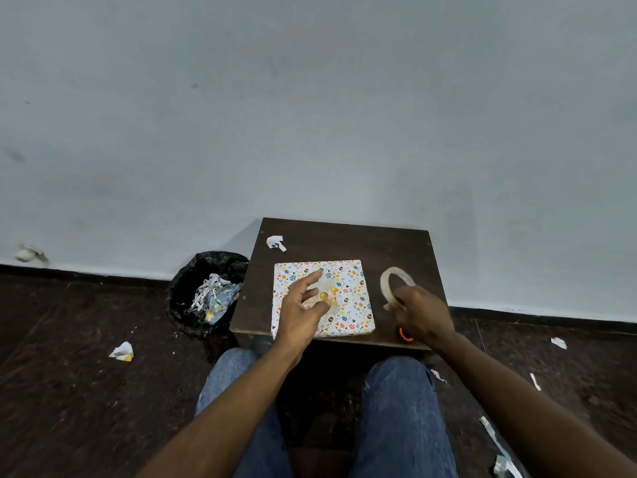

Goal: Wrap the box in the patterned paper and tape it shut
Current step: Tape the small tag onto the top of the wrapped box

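Note:
A flat box wrapped in white paper with small coloured egg and heart prints [351, 291] lies on a small dark wooden table [344, 241]. My left hand [303, 305] hovers over the box's left half with fingers spread and relaxed, index finger pointing toward the far edge. A pale shiny patch, likely tape, shows on the paper by my fingertips. My right hand [418, 313] grips a roll of clear tape [393, 281] held upright just right of the box.
Orange scissor handles [405, 334] peek from under my right hand at the table's front edge. A torn paper scrap [275, 242] lies at the table's far left. A black bin bag with paper offcuts [206, 294] stands left of the table. Scraps litter the floor.

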A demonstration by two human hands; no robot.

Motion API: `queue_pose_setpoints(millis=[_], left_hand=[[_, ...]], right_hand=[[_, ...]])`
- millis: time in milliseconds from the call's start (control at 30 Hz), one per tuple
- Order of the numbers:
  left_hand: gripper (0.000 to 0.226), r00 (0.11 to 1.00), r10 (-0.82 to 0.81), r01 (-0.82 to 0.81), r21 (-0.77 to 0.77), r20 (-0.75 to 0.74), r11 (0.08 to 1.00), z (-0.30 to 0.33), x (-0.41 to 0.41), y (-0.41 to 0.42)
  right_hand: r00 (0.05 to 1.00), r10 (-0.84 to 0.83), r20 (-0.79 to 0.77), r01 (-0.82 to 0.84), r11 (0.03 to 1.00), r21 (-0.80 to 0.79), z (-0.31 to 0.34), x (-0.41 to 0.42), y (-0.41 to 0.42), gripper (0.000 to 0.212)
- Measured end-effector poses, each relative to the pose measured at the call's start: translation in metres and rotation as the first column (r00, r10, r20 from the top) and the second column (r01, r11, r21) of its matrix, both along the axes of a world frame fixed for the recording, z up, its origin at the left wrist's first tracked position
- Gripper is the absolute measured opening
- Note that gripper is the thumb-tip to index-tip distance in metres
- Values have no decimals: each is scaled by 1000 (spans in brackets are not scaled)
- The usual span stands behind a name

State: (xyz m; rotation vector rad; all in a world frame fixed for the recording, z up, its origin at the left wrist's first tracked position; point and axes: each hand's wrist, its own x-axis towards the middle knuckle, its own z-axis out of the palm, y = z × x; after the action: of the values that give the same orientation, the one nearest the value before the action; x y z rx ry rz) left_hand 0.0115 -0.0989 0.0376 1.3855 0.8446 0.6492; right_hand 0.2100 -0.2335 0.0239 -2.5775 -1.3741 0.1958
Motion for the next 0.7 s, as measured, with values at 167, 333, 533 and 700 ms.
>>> queue_pose_setpoints(millis=[167,333,533,700], left_hand=[[55,999,-12,12,3,-36,1000,-4,0,-1],[55,999,-29,29,-6,-30,1000,-3,-1,-3],[58,998,-61,60,-8,-24,998,-2,-1,-5],[58,998,-65,65,-3,-20,998,-1,-1,-4]], right_hand=[[992,-72,105,82,992,-92,-11,31,10,26],[987,-73,140,95,982,-162,-16,38,20,25],[989,-112,101,130,972,-194,-25,41,21,21],[990,-111,82,106,992,65,-23,31,25,18]])
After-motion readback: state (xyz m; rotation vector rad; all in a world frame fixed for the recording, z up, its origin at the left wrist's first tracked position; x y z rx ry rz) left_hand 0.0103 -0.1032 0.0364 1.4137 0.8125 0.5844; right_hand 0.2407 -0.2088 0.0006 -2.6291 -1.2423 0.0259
